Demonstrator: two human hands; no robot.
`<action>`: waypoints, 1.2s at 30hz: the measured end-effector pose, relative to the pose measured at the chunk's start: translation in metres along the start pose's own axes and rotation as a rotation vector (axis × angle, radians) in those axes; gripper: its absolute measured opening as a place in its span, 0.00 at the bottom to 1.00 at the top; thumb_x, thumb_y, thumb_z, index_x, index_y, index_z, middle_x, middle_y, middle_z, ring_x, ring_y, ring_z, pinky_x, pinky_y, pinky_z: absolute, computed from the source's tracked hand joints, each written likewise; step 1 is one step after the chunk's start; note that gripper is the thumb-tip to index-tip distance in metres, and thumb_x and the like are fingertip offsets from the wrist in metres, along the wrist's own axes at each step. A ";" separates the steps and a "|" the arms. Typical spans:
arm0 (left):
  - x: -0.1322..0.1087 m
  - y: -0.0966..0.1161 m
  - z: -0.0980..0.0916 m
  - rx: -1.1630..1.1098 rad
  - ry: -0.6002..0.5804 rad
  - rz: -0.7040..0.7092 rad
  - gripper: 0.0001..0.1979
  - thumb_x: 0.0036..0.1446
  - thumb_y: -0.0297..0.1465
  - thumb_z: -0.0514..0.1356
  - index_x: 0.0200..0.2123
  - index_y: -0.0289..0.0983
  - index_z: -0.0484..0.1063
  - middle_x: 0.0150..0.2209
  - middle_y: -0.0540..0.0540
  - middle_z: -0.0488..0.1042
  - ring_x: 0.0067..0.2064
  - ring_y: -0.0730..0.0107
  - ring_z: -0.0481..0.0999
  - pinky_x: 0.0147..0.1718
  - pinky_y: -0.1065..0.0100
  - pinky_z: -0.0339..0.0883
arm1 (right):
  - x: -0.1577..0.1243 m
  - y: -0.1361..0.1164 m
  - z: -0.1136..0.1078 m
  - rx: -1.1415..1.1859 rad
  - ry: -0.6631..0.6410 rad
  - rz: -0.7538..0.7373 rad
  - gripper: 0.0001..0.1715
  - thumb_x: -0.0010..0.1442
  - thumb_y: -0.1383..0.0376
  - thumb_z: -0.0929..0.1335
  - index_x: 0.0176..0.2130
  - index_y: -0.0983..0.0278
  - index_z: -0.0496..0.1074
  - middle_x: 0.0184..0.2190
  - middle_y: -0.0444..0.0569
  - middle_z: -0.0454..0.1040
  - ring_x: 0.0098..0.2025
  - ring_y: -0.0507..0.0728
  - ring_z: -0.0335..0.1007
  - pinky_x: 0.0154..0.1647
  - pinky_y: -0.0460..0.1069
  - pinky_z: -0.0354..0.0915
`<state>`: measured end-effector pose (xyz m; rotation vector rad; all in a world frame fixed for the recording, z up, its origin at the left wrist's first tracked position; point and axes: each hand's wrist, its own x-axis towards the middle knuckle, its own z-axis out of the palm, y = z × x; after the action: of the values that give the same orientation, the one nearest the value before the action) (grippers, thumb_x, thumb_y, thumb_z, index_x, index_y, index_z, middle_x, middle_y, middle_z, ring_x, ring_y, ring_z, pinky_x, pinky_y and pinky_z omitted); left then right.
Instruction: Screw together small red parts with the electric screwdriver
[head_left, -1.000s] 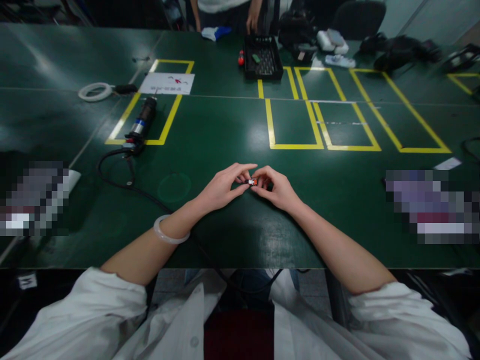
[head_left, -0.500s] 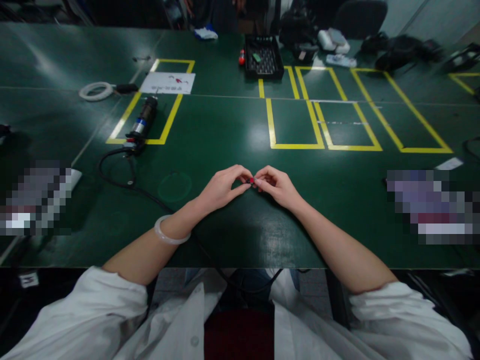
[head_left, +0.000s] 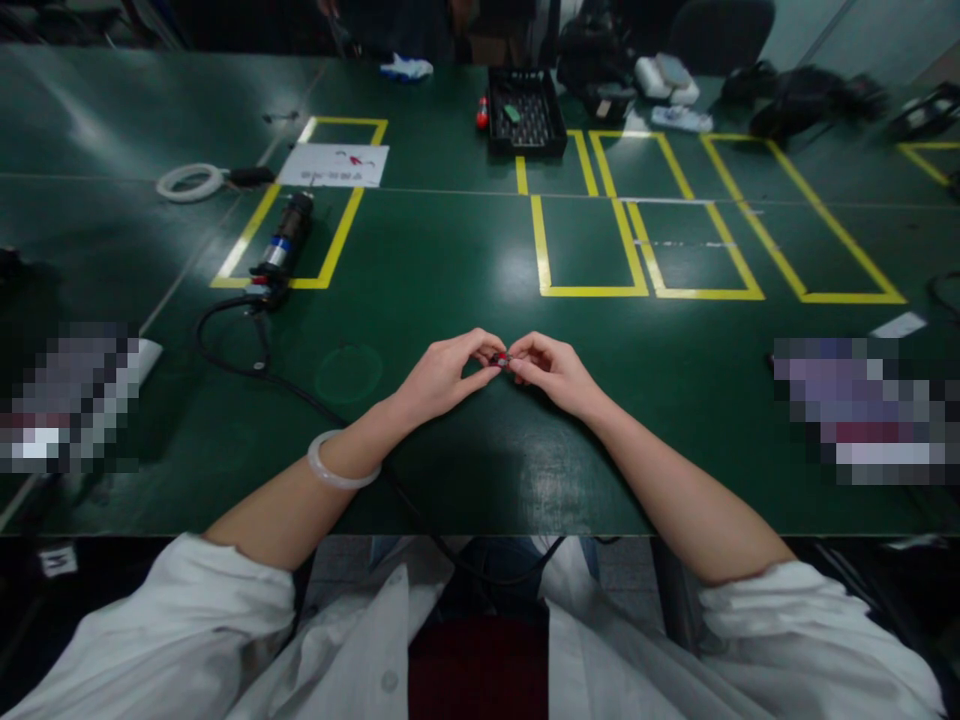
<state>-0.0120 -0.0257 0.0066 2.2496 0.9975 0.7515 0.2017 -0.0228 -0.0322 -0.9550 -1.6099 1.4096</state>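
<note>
Between the fingertips of both hands is a small red and dark part [head_left: 502,360], too small to name more closely. My left hand [head_left: 452,372] pinches it from the left with thumb and fingers. From the right, my right hand [head_left: 553,370] pinches at its other side, with the fingertips of the two hands almost meeting. Both hands are just above the green table [head_left: 517,460], near its front middle. Fingers cover much of the part.
A black corded hand tool [head_left: 280,245] lies at left, its cable running towards me. Behind it are a printed sheet [head_left: 334,166] and a white coil [head_left: 190,182]. A black crate [head_left: 526,115] with small items stands at the back, beside a red object [head_left: 481,113]. Blurred screens flank both sides.
The small part has turned slightly between my fingertips, showing less red and more grey. Both hands keep nearly the same place.
</note>
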 end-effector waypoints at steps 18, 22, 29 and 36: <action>0.001 -0.001 0.001 -0.073 0.011 -0.034 0.08 0.64 0.32 0.60 0.44 0.34 0.72 0.41 0.44 0.79 0.42 0.68 0.79 0.46 0.67 0.72 | -0.002 0.000 0.001 -0.042 0.015 -0.087 0.16 0.59 0.56 0.72 0.41 0.63 0.70 0.35 0.45 0.73 0.29 0.49 0.65 0.30 0.45 0.62; 0.000 -0.003 0.001 -0.070 0.006 -0.043 0.09 0.64 0.33 0.59 0.44 0.34 0.72 0.41 0.44 0.79 0.42 0.67 0.79 0.46 0.66 0.72 | -0.002 -0.002 0.001 -0.083 0.012 -0.099 0.16 0.58 0.57 0.72 0.41 0.62 0.69 0.36 0.46 0.73 0.29 0.49 0.65 0.29 0.46 0.62; 0.001 -0.005 -0.004 -0.034 -0.072 -0.042 0.12 0.65 0.36 0.59 0.46 0.34 0.71 0.42 0.43 0.78 0.43 0.66 0.79 0.45 0.66 0.71 | -0.002 -0.003 -0.001 -0.204 0.026 -0.095 0.11 0.60 0.59 0.71 0.40 0.63 0.71 0.31 0.44 0.71 0.29 0.50 0.65 0.29 0.46 0.61; -0.001 -0.052 -0.060 0.265 0.044 -0.157 0.25 0.64 0.42 0.59 0.60 0.35 0.66 0.54 0.40 0.73 0.53 0.59 0.74 0.54 0.59 0.67 | -0.002 -0.003 -0.003 -0.238 -0.012 -0.047 0.11 0.59 0.61 0.71 0.41 0.63 0.71 0.26 0.40 0.69 0.26 0.49 0.63 0.29 0.46 0.60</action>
<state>-0.0779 0.0186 0.0125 2.3476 1.3465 0.6336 0.2056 -0.0236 -0.0295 -1.0373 -1.8265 1.2132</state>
